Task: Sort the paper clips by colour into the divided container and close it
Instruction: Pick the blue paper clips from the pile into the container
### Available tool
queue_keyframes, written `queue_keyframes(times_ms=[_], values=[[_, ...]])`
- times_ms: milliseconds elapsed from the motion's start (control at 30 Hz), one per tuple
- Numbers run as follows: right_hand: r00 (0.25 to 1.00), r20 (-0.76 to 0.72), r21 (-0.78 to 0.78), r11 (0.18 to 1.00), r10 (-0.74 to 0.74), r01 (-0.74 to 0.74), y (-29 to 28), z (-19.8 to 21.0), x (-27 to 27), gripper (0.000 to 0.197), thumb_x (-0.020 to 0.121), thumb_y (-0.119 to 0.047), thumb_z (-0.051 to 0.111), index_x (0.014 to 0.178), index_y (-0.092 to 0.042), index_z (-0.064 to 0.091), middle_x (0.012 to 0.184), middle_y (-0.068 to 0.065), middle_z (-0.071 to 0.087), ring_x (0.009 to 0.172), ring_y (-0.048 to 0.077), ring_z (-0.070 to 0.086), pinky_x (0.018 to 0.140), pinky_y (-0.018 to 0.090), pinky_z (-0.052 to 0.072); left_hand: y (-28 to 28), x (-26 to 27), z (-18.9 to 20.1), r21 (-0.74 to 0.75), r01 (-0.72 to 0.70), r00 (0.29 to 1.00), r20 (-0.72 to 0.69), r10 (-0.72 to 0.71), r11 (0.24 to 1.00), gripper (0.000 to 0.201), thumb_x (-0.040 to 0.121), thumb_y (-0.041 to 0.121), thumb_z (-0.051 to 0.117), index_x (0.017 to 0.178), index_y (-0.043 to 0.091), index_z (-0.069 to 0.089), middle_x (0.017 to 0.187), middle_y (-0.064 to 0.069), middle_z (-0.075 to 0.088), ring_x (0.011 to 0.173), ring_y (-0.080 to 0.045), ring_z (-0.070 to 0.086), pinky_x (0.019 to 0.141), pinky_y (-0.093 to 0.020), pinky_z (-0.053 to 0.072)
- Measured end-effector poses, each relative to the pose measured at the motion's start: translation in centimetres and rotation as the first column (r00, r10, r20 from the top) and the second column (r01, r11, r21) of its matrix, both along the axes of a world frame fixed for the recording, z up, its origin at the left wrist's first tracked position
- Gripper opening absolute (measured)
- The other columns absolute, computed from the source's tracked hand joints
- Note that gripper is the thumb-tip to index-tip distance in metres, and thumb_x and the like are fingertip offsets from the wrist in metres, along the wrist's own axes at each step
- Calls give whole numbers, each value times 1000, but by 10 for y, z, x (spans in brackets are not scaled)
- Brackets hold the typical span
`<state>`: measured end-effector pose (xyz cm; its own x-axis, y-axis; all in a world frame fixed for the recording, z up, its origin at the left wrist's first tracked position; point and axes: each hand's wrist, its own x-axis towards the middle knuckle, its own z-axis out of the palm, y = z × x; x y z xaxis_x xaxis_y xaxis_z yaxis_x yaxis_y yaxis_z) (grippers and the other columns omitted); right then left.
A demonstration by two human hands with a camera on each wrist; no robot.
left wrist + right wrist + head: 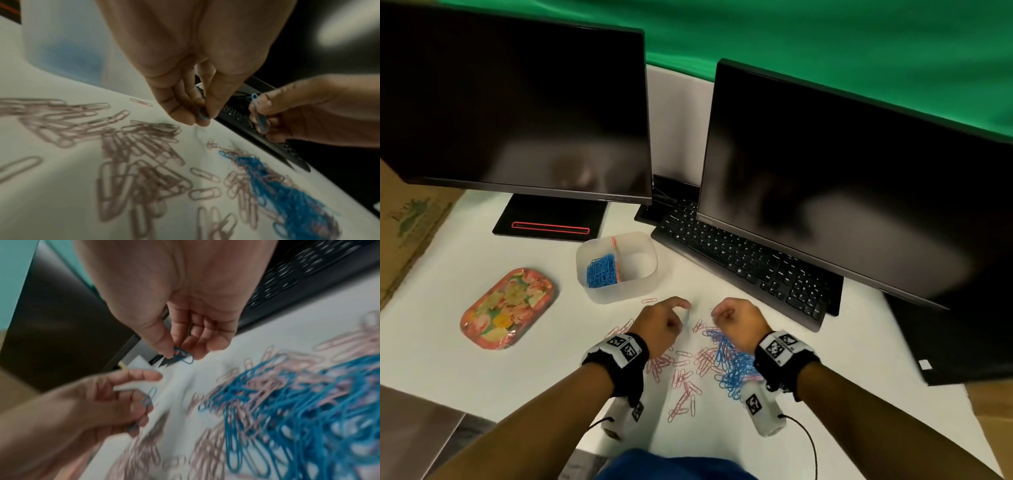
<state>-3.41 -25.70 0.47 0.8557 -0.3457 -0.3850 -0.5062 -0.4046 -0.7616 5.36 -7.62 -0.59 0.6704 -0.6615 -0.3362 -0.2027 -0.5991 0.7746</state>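
At the far left of the white desk (465, 370) lies the container's floral lid (507, 308), flat and well apart from everything else. To its right stands the translucent divided container (616, 265), open, with a heap of blue clips (601, 270) in its left compartment against the pink divider (616, 257); the right compartment shows no clips from the head view. Just in front of the container, one stray pink clip (649, 300) sits alone. Below it the left hand (661, 323) hovers over the desk, fingers curled, pinching a blue paper clip (202, 114) between thumb and fingertips. Under and in front of that wrist spreads the scatter of pink clips (681, 373), loose and overlapping. Further right they mix into a dense tangle of loose blue clips (732, 363), which runs back beneath the right wrist. The right hand (739, 322) hangs near the left one, apart from it, fingers curled round another blue clip (184, 356) held at the thumb tip. Behind both hands a black keyboard (743, 263) lies slantwise, partly under the right of two dark monitors (859, 178).
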Motion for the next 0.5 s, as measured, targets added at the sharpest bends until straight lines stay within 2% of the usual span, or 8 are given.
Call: queue_keyframes(times_ms=[33, 100, 167, 233, 300, 400, 467, 500], values=[[998, 40, 47, 998, -48, 46, -11, 3, -3, 20, 84, -1, 63, 75, -18, 64, 78, 1, 68, 72, 12, 62, 72, 20, 51, -5, 0, 1, -16, -14, 998, -59, 13, 1000, 42, 82, -6, 49, 102, 30, 61, 71, 2, 66, 69, -14, 61, 68, -22, 48], [987, 62, 162, 977, -149, 137, -32, 8, -12, 26, 84, 11, 56, 76, -12, 62, 73, 4, 65, 66, 15, 59, 64, 17, 50, -17, 0, 0, -50, -77, 977, -204, 66, 996, 44, 80, -11, 43, 91, 26, 64, 71, 1, 59, 68, -17, 63, 63, -26, 46], [971, 24, 276, 935, -240, 224, -47, 10, -25, 26, 86, 17, 46, 86, -6, 59, 70, 8, 61, 59, 19, 55, 51, 17, 49, -30, -2, 1, -67, -132, 951, -290, 107, 989, 39, 79, -12, 41, 87, 18, 63, 73, 0, 56, 66, -18, 62, 60, -28, 45], [952, -28, 342, 892, -305, 296, -57, 8, -38, 23, 88, 14, 46, 98, -4, 56, 71, 10, 59, 55, 19, 56, 48, 21, 49, -42, -6, 2, -66, -140, 946, -304, 114, 988, 30, 81, -9, 43, 85, 15, 61, 75, 0, 56, 67, -17, 59, 59, -26, 45], [928, -78, 396, 843, -365, 365, -60, 3, -49, 22, 88, 13, 48, 99, -5, 57, 72, 11, 56, 54, 20, 57, 47, 24, 49, -52, -10, -2, -38, -106, 965, -245, 94, 994, 22, 84, 0, 50, 81, 19, 60, 78, 2, 59, 72, -17, 56, 63, -22, 44], [899, -142, 460, 776, -415, 431, -60, -1, -56, 22, 87, 11, 47, 89, -9, 56, 71, 10, 51, 52, 19, 56, 51, 26, 48, -63, -17, -8, 91, 49, 999, -10, -49, 995, 13, 83, 8, 56, 88, 19, 62, 88, -1, 63, 82, -18, 60, 69, -22, 46], [902, -158, 442, 788, -402, 429, -60, -4, -56, 22, 87, 8, 47, 85, -12, 55, 71, 8, 50, 53, 19, 54, 54, 27, 45, -65, -22, -13, 234, 188, 959, 166, -229, 954, 20, 84, 11, 57, 100, 20, 63, 104, -4, 61, 94, -23, 61, 82, -28, 49], [912, -157, 398, 821, -380, 410, -59, -7, -55, 21, 87, 5, 48, 84, -14, 55, 70, 6, 50, 55, 18, 53, 54, 26, 43, -64, -23, -16, 296, 230, 929, 219, -300, 927, 22, 85, 12, 56, 105, 21, 63, 109, -3, 58, 98, -24, 61, 86, -32, 50]])
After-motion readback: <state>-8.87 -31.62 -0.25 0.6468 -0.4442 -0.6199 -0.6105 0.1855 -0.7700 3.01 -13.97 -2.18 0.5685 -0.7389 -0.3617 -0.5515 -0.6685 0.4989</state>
